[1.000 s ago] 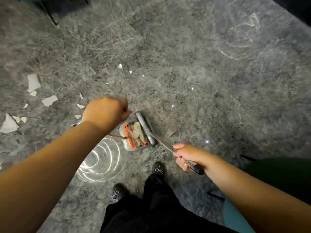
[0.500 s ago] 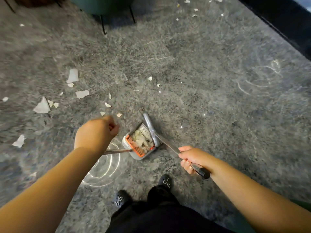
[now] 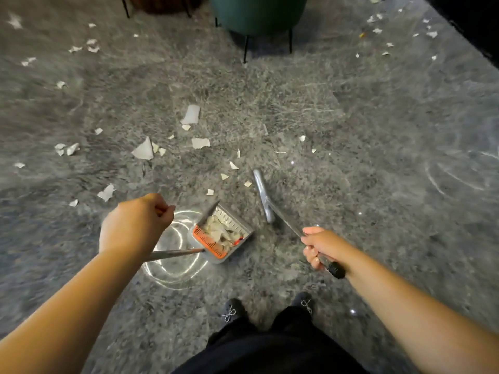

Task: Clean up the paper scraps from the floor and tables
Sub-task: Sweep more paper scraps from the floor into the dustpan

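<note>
White torn paper scraps [image 3: 145, 151] lie scattered over the grey floor ahead of me, with more at the far left and far right. My left hand [image 3: 135, 225] grips the long metal handle of a grey dustpan [image 3: 244, 233] with an orange comb edge; the pan holds several scraps. My right hand [image 3: 320, 247] grips the black-ended handle of a broom, whose grey head [image 3: 263, 195] rests on the floor just right of the dustpan.
A dark green round seat [image 3: 259, 14] on thin black legs stands at the top centre, and another dark leg frame stands left of it. My black shoes [image 3: 231, 311] are at the bottom. A dark wall edge runs along the top right.
The view has tilted up, showing more floor and scraps ahead. The broom head has moved apart from the dustpan to its right.
</note>
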The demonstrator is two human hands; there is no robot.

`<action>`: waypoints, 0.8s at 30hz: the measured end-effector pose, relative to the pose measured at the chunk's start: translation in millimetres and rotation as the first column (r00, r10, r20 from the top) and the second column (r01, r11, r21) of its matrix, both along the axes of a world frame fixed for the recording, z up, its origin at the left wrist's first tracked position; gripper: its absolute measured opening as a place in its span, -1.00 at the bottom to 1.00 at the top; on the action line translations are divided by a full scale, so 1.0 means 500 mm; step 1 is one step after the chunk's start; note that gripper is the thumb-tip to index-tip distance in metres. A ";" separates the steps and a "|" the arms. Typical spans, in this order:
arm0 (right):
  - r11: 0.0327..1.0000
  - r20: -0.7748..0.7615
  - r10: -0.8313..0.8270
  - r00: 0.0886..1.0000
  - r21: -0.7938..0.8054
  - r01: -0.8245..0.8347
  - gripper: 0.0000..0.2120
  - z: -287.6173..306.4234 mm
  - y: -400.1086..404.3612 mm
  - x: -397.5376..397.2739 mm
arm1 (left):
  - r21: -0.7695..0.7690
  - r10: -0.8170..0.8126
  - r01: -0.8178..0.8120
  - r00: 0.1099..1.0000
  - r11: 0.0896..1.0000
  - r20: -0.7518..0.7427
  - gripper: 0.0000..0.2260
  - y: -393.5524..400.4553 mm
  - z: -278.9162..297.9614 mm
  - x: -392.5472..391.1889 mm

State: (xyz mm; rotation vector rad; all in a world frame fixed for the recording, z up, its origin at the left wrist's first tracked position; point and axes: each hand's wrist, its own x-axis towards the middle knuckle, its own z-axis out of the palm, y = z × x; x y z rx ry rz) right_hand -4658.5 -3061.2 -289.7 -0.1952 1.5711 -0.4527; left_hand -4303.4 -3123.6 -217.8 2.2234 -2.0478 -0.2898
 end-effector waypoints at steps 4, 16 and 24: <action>1.000 0.000 -0.006 1.000 -0.006 0.006 -0.59 -0.008 -0.046 0.068 | -0.002 0.080 -0.080 0.997 0.997 0.020 -0.78 -0.001 -0.007 0.090; 0.999 -0.040 0.047 0.998 -0.025 -0.048 -0.55 -0.018 -0.229 0.130 | -0.020 0.107 -0.106 0.991 0.994 0.077 -0.81 -0.178 -0.029 0.194; 0.998 -0.062 0.055 0.997 -0.014 -0.056 -0.55 -0.050 -0.447 0.113 | -0.006 -0.021 0.022 0.991 1.000 0.130 -0.83 -0.396 -0.048 0.169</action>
